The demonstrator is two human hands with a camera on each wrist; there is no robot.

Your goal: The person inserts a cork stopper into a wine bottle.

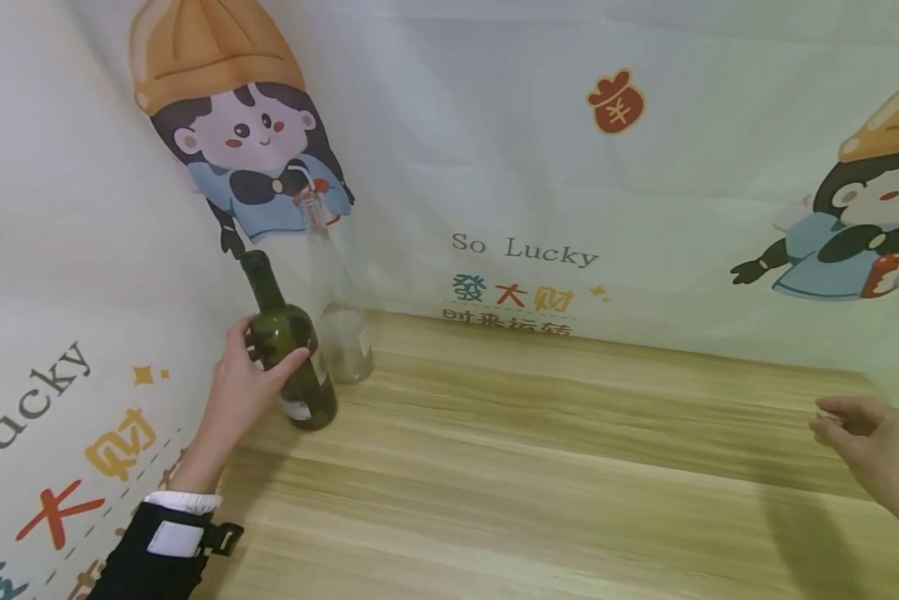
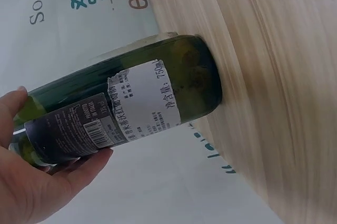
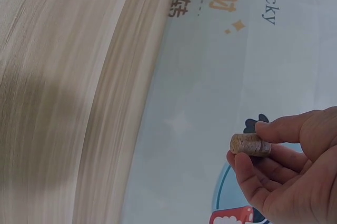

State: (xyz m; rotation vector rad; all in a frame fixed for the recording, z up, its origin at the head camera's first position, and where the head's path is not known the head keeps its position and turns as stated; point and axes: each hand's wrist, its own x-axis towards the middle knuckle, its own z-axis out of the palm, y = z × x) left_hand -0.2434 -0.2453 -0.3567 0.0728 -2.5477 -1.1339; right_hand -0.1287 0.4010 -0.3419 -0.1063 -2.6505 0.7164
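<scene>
At the left of the head view, a dark green wine bottle [image 1: 287,333] is upright on the wooden table, or very near its surface. My left hand [image 1: 247,375] grips it round its upper body, thumb on the near side. Its printed labels [image 2: 142,97] show in the left wrist view. Out on the far right, my right hand [image 1: 880,458] is raised above the table. In the right wrist view its fingers pinch a small cork [image 3: 251,144]. Just behind the green bottle stands a clear glass bottle [image 1: 350,342].
The light wooden tabletop [image 1: 539,467] runs between both hands. White printed sheets [image 1: 449,150] with cartoon figures and lettering hang at the back and along the left side, close to the left hand.
</scene>
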